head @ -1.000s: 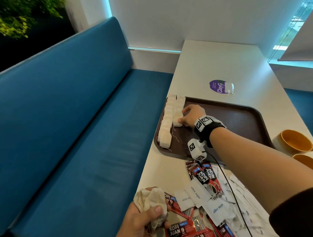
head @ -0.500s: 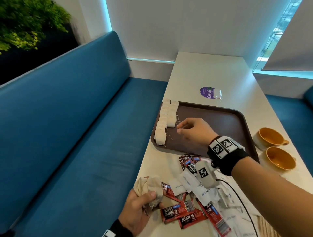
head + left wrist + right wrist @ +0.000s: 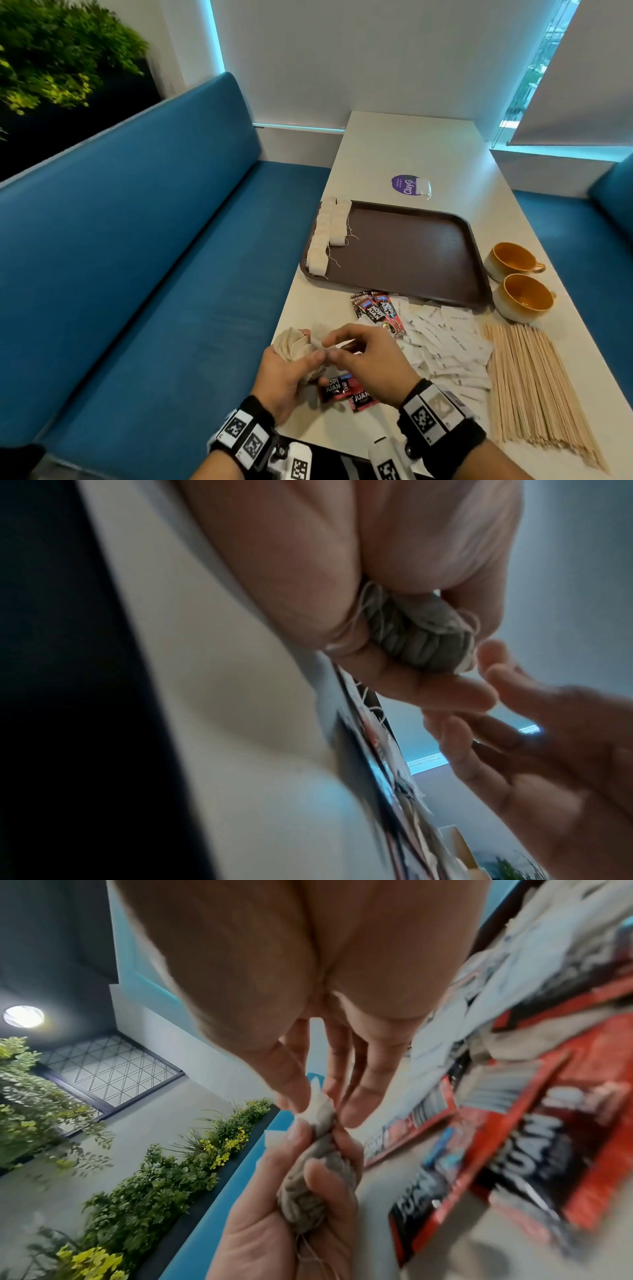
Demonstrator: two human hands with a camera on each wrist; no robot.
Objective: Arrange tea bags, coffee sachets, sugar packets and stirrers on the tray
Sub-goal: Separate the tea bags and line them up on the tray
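Observation:
My left hand (image 3: 291, 363) grips a bunch of beige tea bags (image 3: 291, 344) at the table's near left edge. Its curled fingers wrap the tea bags (image 3: 421, 639) in the left wrist view. My right hand (image 3: 346, 349) meets it and pinches the top of one tea bag (image 3: 320, 1110) between thumb and fingers. A brown tray (image 3: 411, 253) lies farther back with two rows of tea bags (image 3: 325, 233) along its left side. Red coffee sachets (image 3: 376, 308), white sugar packets (image 3: 448, 342) and wooden stirrers (image 3: 527, 380) lie on the table in front of the tray.
Two orange cups (image 3: 520, 284) stand right of the tray. A purple sticker (image 3: 407, 185) lies behind it. A blue bench (image 3: 154, 274) runs along the table's left edge. More coffee sachets (image 3: 342, 390) lie under my hands.
My right hand left the tray's tea bag rows, drew back toward me and now pinches a tea bag in my left hand's bunch. The head view has tilted up.

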